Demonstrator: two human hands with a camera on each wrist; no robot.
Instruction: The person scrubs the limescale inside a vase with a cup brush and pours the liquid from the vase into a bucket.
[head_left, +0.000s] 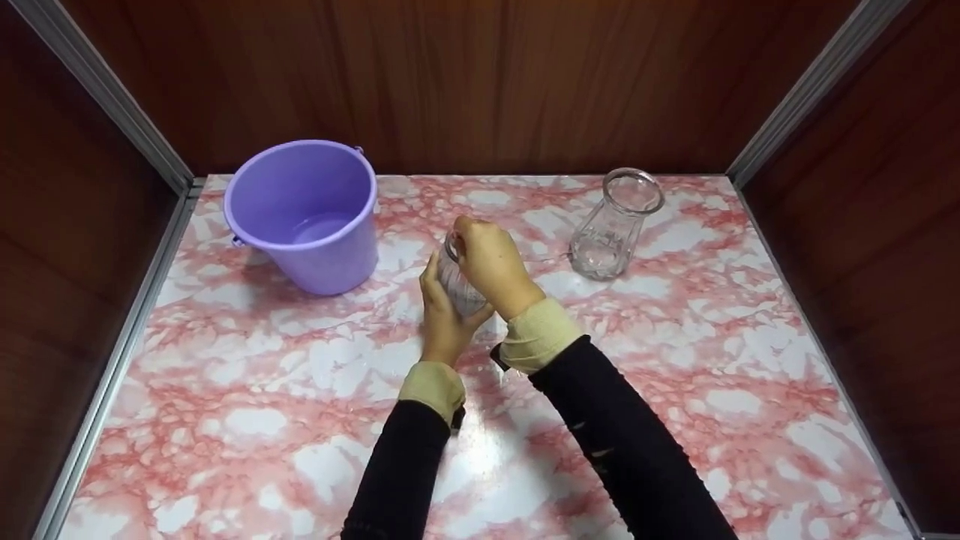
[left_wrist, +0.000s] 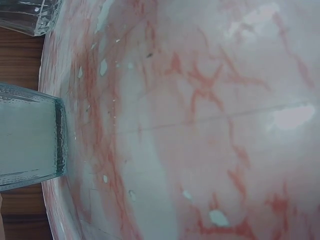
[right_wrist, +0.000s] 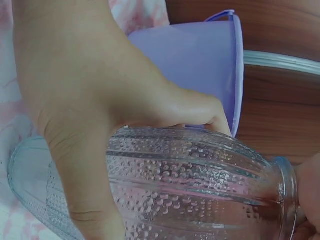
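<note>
From afar I saw dark brown wood-grain walls (head_left: 465, 82) — silver metal strips (head_left: 106, 90) between — around a glossy red-and-white marbled tabletop (head_left: 255, 420).

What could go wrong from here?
The ribbed jar might slip, since the left hand seems to carry most of the grip round its body. The right hand, at its mouth, could tip it by pushing sideways. A wide swing rightward might also knock over the other glass jar.

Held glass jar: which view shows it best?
Right wrist: held glass jar is close, visible base to rim, dots clear. Head: left hand and right hand hide much of it. Left wrist: only its lower part.
</note>
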